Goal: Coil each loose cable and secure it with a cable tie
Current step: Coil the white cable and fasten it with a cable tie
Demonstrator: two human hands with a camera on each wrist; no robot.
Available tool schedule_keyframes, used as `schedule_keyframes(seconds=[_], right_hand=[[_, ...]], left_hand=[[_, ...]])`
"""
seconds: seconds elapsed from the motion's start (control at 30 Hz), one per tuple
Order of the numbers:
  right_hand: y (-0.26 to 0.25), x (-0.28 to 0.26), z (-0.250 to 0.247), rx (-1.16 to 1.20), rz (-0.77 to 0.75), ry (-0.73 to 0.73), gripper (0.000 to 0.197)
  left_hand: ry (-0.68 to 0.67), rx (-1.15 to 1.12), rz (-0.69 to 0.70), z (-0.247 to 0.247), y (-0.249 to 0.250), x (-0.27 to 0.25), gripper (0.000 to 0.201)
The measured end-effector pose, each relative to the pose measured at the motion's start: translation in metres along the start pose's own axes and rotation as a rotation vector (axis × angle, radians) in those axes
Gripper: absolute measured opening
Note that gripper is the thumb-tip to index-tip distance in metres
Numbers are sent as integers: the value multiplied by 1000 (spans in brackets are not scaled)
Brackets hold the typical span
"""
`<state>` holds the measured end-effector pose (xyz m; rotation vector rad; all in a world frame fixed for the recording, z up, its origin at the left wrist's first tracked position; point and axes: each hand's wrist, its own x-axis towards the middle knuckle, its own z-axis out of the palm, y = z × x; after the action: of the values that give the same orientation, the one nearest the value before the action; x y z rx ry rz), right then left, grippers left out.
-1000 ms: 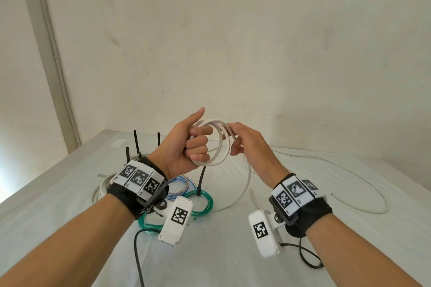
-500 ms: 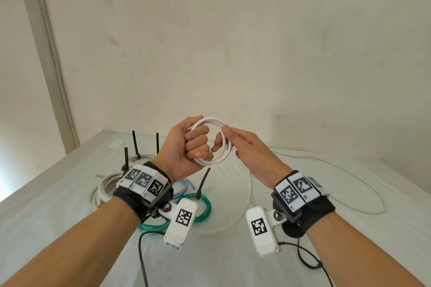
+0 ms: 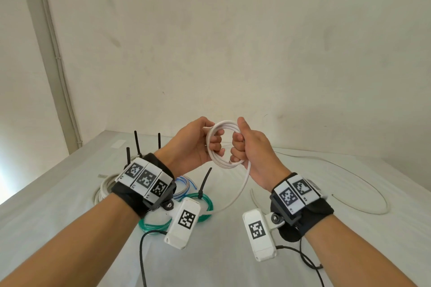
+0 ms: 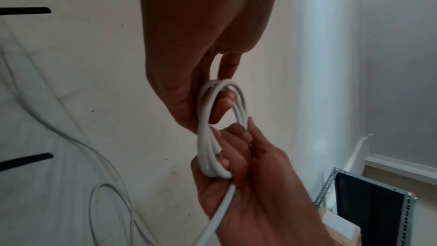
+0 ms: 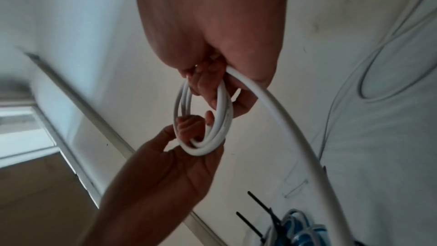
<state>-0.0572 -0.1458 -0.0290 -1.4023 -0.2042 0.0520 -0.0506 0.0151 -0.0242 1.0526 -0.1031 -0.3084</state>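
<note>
A white cable coil [image 3: 223,124] of several turns hangs in the air between both hands, above the table. My left hand [image 3: 215,144] grips its left side, fingers curled through the loop. On the coil's right side my right hand [image 3: 238,148] is curled, thumb up. From under that hand the loose tail [image 3: 241,190] drops to the table and runs into a wide loop [image 3: 363,209] at the right. The left wrist view has the coil [image 4: 205,137] between the left hand [image 4: 220,108] above and the right hand [image 4: 236,149] below. In the right wrist view, the coil [image 5: 223,119] and tail [image 5: 295,137] leave the right hand [image 5: 208,85].
On the white-covered table [image 3: 70,205] below my left wrist lie a green coil [image 3: 206,202] with a black tie, a blue coil [image 3: 184,184] and a white coil [image 3: 105,190]. Black tie tails [image 3: 137,144] stick up. The wall stands close behind. A metal rack [image 4: 369,205] is off the table.
My right hand went from pinching cable at the coil's top to curling round its right side. The left hand's grip shifted to the coil's left side.
</note>
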Motion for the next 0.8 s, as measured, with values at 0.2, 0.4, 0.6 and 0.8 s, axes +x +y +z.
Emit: schedule_keyframes(seconds=[0.2,0.4,0.6,0.8], right_hand=[[3,-3,5,8,1,28,46],[-3,-3,6,100,47,59,47],[-5,-1,2,90,50,97,47],[-8,-1,3,214,119,32,49]], left_hand=[[115,99,76,16,-10,2,37],[102,157,165,23,-12,-1,36],[128,366,250,26,-16,-2,40],[104,155,178,24,-18,3,44]])
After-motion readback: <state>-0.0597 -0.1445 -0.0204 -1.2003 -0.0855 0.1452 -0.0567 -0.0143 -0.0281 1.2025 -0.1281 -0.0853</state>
